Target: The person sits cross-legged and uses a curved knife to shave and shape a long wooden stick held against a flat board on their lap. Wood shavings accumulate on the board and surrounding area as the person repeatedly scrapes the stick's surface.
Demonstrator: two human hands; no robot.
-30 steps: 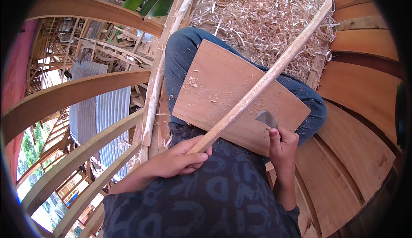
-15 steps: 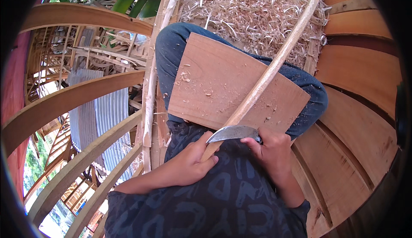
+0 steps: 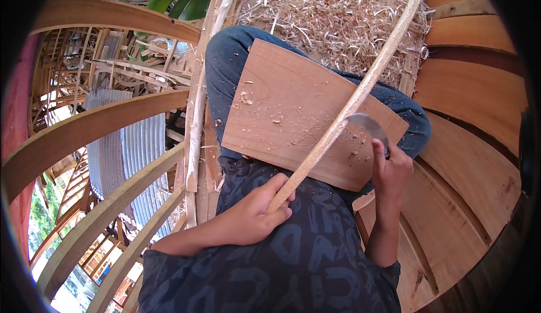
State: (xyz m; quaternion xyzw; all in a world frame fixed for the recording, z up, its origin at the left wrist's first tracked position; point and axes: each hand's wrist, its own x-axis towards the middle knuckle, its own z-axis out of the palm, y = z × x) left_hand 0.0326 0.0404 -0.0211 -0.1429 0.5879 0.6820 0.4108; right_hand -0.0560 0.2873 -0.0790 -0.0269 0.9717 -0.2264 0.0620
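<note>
My left hand (image 3: pixel 265 208) is wrapped round the near end of a long pale wooden stick (image 3: pixel 348 111). The stick slants away to the far right, crossing above a flat brown board (image 3: pixel 293 107) that lies over my crossed legs. In my right hand (image 3: pixel 391 169) is a knife with a curved, hooked blade (image 3: pixel 369 126); my fist hides most of its handle. The blade's tip is close to the stick's middle, and whether it touches cannot be made out. Small shavings are scattered on the board.
A thick bed of wood shavings (image 3: pixel 338 14) spreads beyond my knees. Curved wooden ribs (image 3: pixel 107 121) rise on the left, with corrugated metal sheets (image 3: pixel 143 152) and scrap wood past them. Overlapping curved planks (image 3: pixel 468 172) form a wall on the right.
My right hand has moved the knife away from my left hand, farther up the stick and to the right. My left hand keeps its hold on the stick's near end.
</note>
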